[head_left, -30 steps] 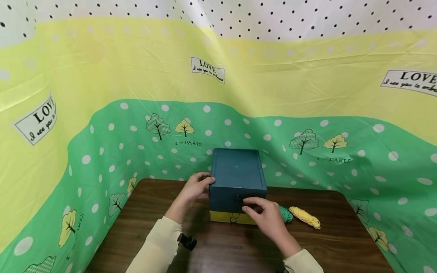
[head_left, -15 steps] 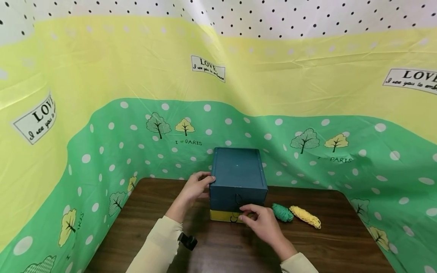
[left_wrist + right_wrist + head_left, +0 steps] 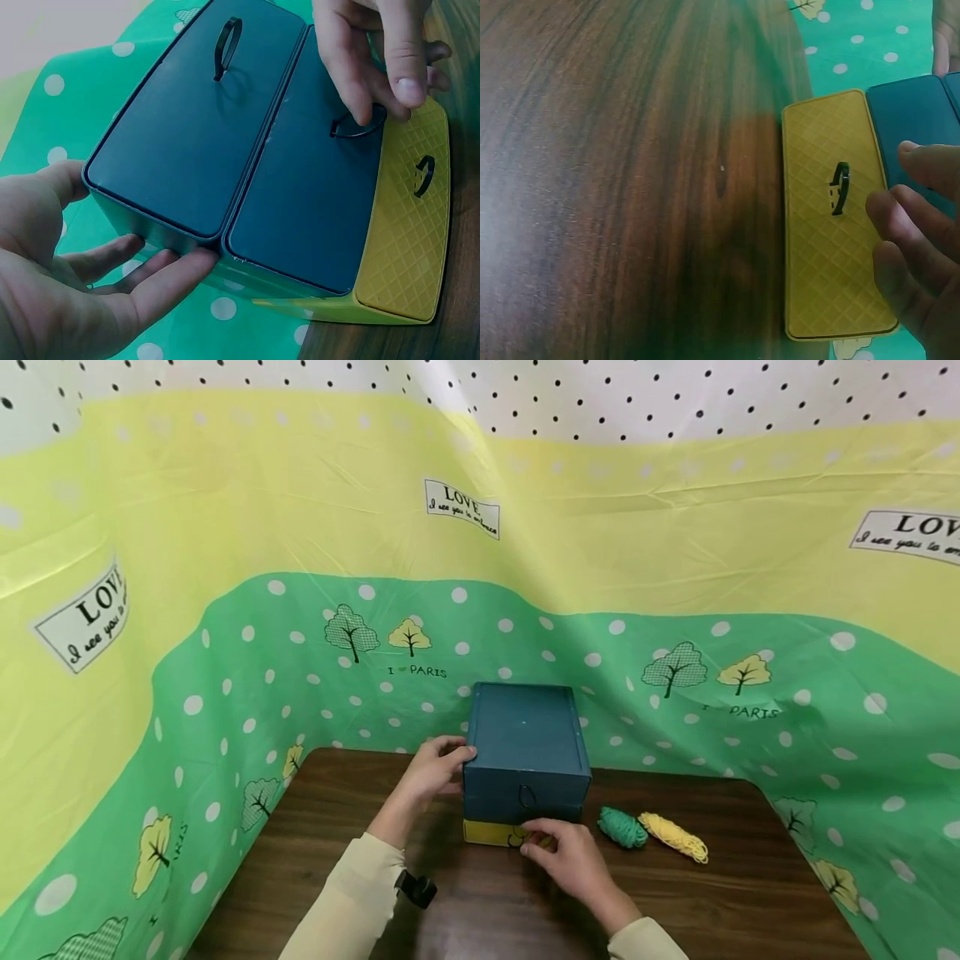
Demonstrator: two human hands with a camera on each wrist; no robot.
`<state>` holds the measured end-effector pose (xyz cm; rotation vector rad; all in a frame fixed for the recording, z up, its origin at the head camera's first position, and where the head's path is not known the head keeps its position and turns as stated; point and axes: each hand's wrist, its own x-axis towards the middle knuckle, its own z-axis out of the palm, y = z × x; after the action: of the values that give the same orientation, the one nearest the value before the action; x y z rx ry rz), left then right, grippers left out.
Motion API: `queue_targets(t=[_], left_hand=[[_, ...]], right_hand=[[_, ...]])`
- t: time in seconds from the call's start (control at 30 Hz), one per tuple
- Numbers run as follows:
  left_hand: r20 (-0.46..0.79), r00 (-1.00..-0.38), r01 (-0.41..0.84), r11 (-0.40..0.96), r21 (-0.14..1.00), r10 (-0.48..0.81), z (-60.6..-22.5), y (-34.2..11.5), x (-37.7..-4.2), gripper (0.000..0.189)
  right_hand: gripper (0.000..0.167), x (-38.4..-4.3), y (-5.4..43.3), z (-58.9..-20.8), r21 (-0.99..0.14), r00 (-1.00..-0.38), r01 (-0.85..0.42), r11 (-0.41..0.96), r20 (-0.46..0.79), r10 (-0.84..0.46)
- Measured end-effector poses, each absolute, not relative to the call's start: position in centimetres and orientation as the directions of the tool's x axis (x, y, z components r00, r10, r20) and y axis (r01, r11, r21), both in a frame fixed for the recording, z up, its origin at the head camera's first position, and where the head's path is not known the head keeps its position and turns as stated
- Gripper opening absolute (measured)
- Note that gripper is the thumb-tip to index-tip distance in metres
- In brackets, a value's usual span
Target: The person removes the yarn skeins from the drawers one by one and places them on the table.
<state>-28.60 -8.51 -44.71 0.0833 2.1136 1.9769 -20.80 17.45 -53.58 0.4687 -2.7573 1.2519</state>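
A small drawer unit (image 3: 528, 727) stands on the table, with two dark blue drawers above a yellow drawer (image 3: 825, 277). Each front carries a black loop handle. My left hand (image 3: 433, 768) steadies the unit's left side; in the left wrist view its thumb lies at the top edge and its fingers reach along the side. My right hand (image 3: 573, 856) is at the lower front. Its fingers are spread by the middle drawer's handle (image 3: 360, 135) in the left wrist view. The yellow drawer's handle (image 3: 841, 187) stands free of the fingers in the right wrist view.
Right of the unit lie a green yarn bundle (image 3: 622, 827) and a yellow yarn bundle (image 3: 673, 837). The wooden table (image 3: 720, 902) has a printed curtain (image 3: 390, 710) behind it and along the sides. A black strap device (image 3: 416, 889) is on my left wrist.
My right hand has moved down and slightly left from the upper blue front toward the yellow drawer, uncovering the green yarn. My left hand stays at the unit's side. The drawers look unmoved.
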Motion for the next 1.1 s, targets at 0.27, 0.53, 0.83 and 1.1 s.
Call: queue_targets(t=[0.27, 0.53, 0.83, 1.1], left_hand=[[-0.150, -0.967, -0.136, 0.081, 0.987, 0.208, -44.6, -8.4, -28.5, 0.057], [-0.143, -0.967, -0.127, 0.085, 0.988, 0.211, -44.8, -8.4, -28.7, 0.057], [-0.151, -0.967, -0.137, 0.080, 0.987, 0.206, -44.9, -8.6, -28.5, 0.057], [-0.145, -0.968, -0.130, 0.084, 0.988, 0.204, -45.0, -8.6, -28.6, 0.057]], right_hand=[[0.020, -20.4, 17.2, -54.1, -0.678, -0.954, -0.299, 0.671, 0.223, -0.200], [0.012, -20.0, 16.9, -53.5, -0.677, -0.952, -0.295, 0.674, 0.271, -0.144], [0.015, -19.2, 17.2, -53.5, -0.703, -0.944, -0.329, 0.631, 0.269, -0.193], [0.016, -18.2, 17.2, -53.5, -0.694, -0.929, -0.370, 0.618, 0.301, -0.218]])
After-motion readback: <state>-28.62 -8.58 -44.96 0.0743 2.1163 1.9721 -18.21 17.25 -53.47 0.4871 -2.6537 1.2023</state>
